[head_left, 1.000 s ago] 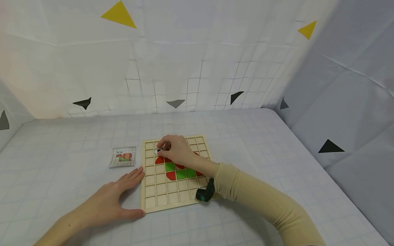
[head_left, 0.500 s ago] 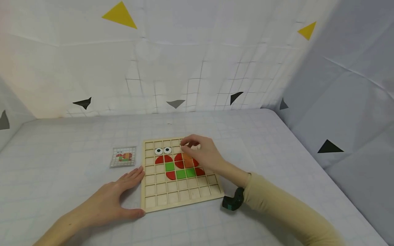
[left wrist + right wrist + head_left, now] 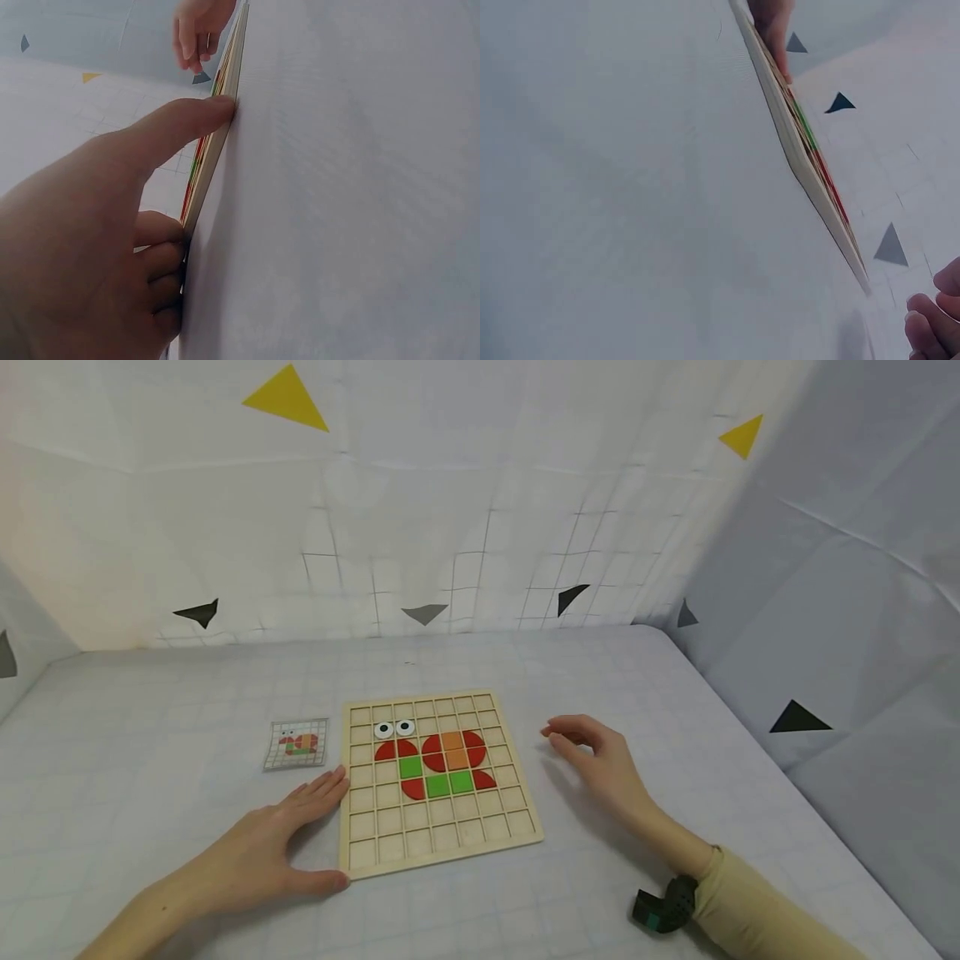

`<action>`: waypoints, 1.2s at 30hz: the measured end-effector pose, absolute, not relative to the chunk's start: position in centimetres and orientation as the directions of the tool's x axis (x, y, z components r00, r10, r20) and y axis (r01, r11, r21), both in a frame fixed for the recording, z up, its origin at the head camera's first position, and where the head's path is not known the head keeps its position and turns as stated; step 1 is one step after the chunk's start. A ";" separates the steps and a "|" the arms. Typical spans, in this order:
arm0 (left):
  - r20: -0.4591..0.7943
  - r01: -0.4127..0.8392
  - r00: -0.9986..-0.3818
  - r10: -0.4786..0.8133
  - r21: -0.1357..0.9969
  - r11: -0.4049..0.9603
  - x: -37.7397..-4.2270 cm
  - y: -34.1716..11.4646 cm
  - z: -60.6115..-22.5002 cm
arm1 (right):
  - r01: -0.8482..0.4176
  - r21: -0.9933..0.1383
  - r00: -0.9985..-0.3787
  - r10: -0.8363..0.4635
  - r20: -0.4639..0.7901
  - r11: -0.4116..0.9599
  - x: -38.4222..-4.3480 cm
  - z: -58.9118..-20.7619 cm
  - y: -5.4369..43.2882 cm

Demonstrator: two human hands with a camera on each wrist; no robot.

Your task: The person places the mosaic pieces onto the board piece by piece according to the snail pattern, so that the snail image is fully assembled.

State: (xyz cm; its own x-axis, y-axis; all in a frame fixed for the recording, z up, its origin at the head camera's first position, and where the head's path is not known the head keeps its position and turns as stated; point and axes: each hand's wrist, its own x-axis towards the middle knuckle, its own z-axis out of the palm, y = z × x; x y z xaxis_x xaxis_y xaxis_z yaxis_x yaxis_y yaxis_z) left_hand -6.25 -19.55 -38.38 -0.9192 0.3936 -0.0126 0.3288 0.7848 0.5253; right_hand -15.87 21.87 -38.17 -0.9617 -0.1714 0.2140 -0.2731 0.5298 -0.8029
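Observation:
A wooden grid board [image 3: 424, 851] lies on the table with coloured pieces set in its cells. Two round eye pieces [image 3: 405, 727] sit side by side at its upper left. Below them are red curved pieces [image 3: 413, 789], green squares [image 3: 437, 786] and orange squares [image 3: 453, 741]. My left hand [image 3: 258, 852] lies along the board's left side, thumb and fingertips at its edge; the left wrist view shows the thumb [image 3: 196, 112] against that edge. Right of the board, my right hand [image 3: 600, 768] hovers with loosely curled fingers and nothing visible between them.
A small picture card [image 3: 297, 744] with a similar coloured figure lies left of the board. The white table [image 3: 600, 677] meets a white cloth backdrop [image 3: 420, 527] with yellow, black and grey triangles. A dark wrist device [image 3: 664, 906] sits by my right sleeve [image 3: 757, 902].
My right hand moves from over the eye pieces across the board to beyond its right side, uncovering both eyes and the other pieces. The left hand stays at the left edge.

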 end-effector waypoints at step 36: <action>0.012 0.352 -0.917 0.400 0.501 0.791 -6.3 -19.8 -38.8 | -0.225 -0.847 -0.971 -0.037 0.237 0.482 -14.6 -40.0 24.8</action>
State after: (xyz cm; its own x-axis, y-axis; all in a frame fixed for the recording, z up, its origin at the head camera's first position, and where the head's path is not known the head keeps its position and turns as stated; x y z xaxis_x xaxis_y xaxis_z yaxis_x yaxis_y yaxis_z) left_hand -6.30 -19.76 -38.83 -0.9166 0.3997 0.0123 0.3515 0.7908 0.5010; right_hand -14.59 24.85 -40.03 -0.9707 -0.0368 0.2373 -0.2252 0.4820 -0.8467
